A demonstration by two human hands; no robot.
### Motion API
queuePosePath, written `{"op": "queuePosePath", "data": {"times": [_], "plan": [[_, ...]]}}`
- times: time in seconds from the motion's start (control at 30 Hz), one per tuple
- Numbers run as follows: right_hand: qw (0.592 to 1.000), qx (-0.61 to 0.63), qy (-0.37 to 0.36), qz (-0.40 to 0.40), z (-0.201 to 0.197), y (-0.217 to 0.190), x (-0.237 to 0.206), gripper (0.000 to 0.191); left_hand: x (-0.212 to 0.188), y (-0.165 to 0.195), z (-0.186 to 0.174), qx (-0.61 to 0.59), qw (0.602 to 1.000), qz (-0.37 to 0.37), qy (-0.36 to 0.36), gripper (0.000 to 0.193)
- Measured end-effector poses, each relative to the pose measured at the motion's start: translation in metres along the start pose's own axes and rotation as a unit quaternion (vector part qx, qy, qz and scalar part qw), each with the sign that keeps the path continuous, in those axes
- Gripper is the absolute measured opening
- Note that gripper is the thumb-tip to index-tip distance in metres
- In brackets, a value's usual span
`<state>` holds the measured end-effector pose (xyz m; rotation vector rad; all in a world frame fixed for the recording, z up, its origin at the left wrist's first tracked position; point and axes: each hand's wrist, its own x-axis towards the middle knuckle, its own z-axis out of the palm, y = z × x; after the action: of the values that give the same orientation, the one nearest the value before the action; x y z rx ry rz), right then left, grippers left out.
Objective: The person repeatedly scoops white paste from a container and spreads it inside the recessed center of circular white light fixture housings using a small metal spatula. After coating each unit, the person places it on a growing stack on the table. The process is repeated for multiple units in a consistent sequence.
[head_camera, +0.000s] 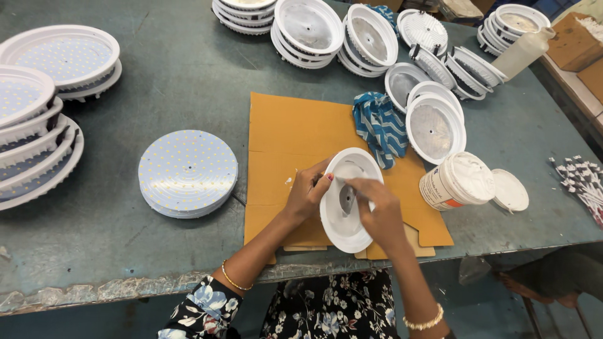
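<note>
My left hand grips the left rim of a round white lamp housing, tilted up on its edge over a brown cardboard sheet. My right hand reaches into the housing's bowl with fingers pinched, pressing at its grey metal centre; whether it holds a small tool I cannot tell. An open white tub of white paste stands just right of the hands, its lid lying beside it. A stack of round LED boards lies left of the cardboard.
Stacks of white housings line the table's far edge, and more with metal plates sit right. Finished lamps pile at left. A blue striped cloth, a white bottle and small wired parts lie about.
</note>
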<state>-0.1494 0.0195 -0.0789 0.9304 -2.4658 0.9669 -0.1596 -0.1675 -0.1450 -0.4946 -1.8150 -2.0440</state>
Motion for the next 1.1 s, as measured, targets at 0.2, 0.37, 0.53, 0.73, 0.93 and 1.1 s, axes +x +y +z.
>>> {"op": "queuePosePath", "data": {"times": [0.2,0.37,0.53,0.73,0.93,1.1], "plan": [[0.999,-0.005,-0.037,-0.017,-0.002,-0.023,-0.057,0.046,0.002,-0.003,0.002,0.031,0.999,-0.033,0.012,0.052],[0.999,-0.017,-0.052,-0.003,-0.014,-0.002,-0.055,0.043,-0.001,-0.003,0.001,0.009,1.0,-0.014,0.004,0.051],[0.998,0.026,0.015,0.05,-0.006,0.025,-0.005,0.036,-0.002,0.001,-0.001,-0.007,1.0,-0.005,-0.003,0.052],[0.999,-0.013,-0.018,0.042,-0.004,-0.005,-0.038,0.034,0.0,0.001,-0.001,0.01,0.999,-0.031,0.008,0.053],[0.992,-0.003,-0.037,0.121,-0.008,-0.007,-0.063,0.023,-0.002,-0.001,-0.002,0.025,0.999,-0.027,0.004,0.054],[0.993,0.031,0.045,0.106,-0.006,0.028,-0.022,0.031,-0.003,0.002,-0.004,0.017,1.0,-0.02,0.005,0.052]]}}
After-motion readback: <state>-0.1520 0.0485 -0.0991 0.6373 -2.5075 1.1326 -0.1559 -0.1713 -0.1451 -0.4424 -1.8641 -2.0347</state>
